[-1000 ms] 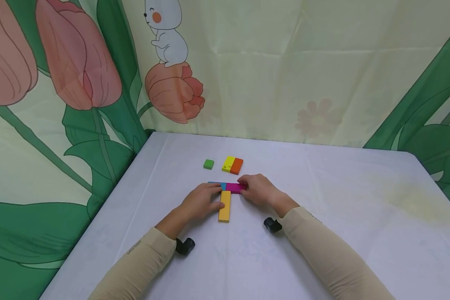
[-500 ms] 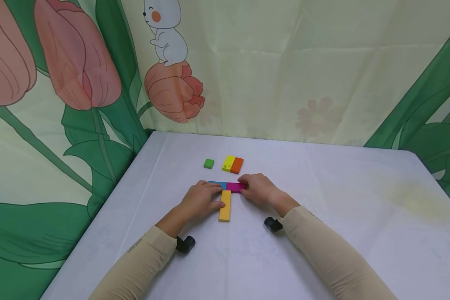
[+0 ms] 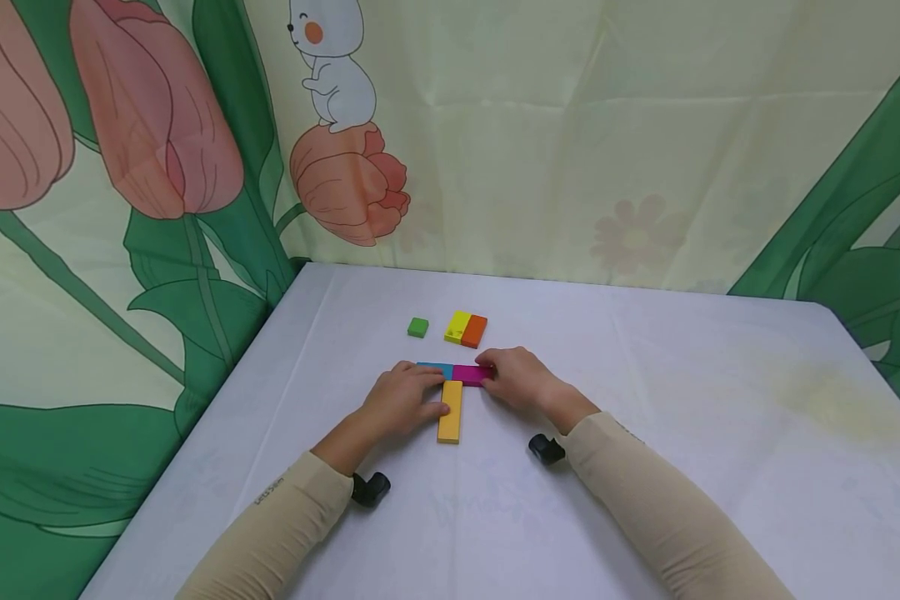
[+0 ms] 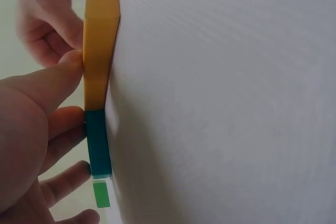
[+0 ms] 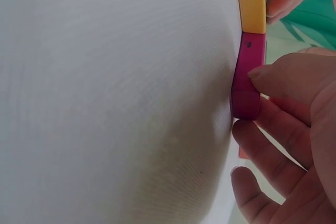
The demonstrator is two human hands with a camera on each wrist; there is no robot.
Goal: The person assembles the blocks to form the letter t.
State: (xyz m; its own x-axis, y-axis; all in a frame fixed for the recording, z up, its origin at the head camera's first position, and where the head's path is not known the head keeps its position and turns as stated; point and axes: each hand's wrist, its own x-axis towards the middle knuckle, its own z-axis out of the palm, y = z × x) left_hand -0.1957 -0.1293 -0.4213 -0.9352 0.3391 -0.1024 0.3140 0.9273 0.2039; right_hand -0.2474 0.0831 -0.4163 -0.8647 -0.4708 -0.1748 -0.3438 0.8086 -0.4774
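A blue block (image 3: 435, 368) and a magenta block (image 3: 466, 376) lie end to end on the table. From their joint an amber block (image 3: 450, 427) runs toward the person, forming a T. My left hand (image 3: 396, 403) rests its thumb on the amber block; its extended fingers touch the blue one (image 4: 98, 145), covering part of it. On the right, my right hand (image 3: 519, 378) pinches the outer end of the magenta block. In the right wrist view the thumb (image 5: 278, 77) presses the magenta block's near side, with fingers at its end and beyond.
Behind the T sit a small green block (image 3: 417, 327) and, to its right, a yellow block (image 3: 457, 325) side by side with an orange block (image 3: 475, 332). A white cloth covers the table (image 3: 667, 433). A printed curtain (image 3: 525, 167) hangs behind it.
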